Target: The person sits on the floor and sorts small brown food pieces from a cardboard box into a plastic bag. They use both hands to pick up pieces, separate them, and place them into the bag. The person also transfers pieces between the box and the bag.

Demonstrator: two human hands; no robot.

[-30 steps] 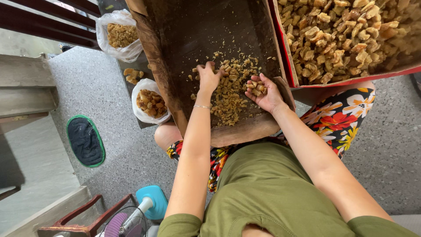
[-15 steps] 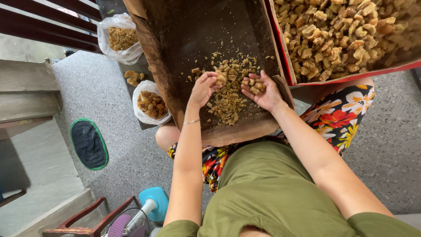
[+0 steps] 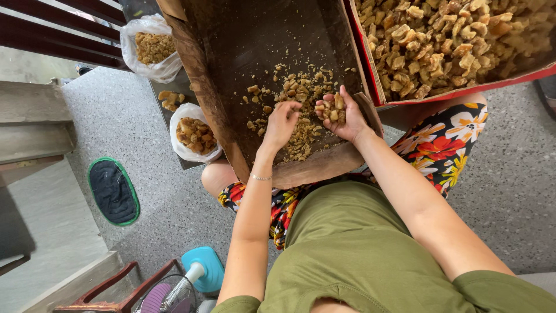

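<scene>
Chunks [image 3: 331,109] lie cupped in the right hand [image 3: 341,116] over the brown tray [image 3: 231,69], while the left hand [image 3: 282,122] pinches crumbs from the pile [image 3: 301,133]. They look light, dry and crumbly, best scooped loosely. Two white bags [image 3: 152,47] sit left; a red-edged box [image 3: 463,87] sits right.
</scene>
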